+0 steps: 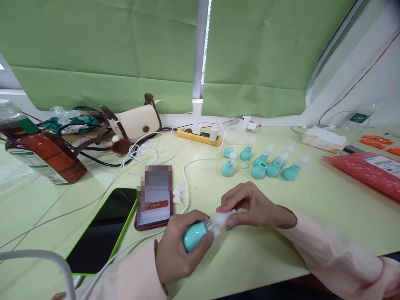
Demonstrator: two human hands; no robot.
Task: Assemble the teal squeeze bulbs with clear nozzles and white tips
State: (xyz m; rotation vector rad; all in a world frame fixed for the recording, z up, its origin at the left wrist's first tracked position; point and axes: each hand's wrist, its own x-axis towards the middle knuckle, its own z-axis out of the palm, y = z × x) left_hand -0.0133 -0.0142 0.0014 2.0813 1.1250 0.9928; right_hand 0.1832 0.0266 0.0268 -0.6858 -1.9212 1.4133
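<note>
My left hand (178, 250) is closed around the teal rubber bulb (192, 236) of a small aspirator, near the table's front edge. My right hand (250, 204) pinches the clear plastic tip (220, 220) fitted to that bulb. Both wrists wear pale pink sleeves. Several more teal bulbs with clear tips (265, 164) lie in a loose row farther back on the pale green table (312, 200). A few small white loose tips (178, 196) lie beside a phone.
A red-cased phone (154, 198) and a green-edged tablet (103, 229) lie to the left, with white cables around them. A brown bottle (40, 152), a cream handbag (136, 123), a yellow power strip (200, 135) and a red bag (365, 171) stand farther off.
</note>
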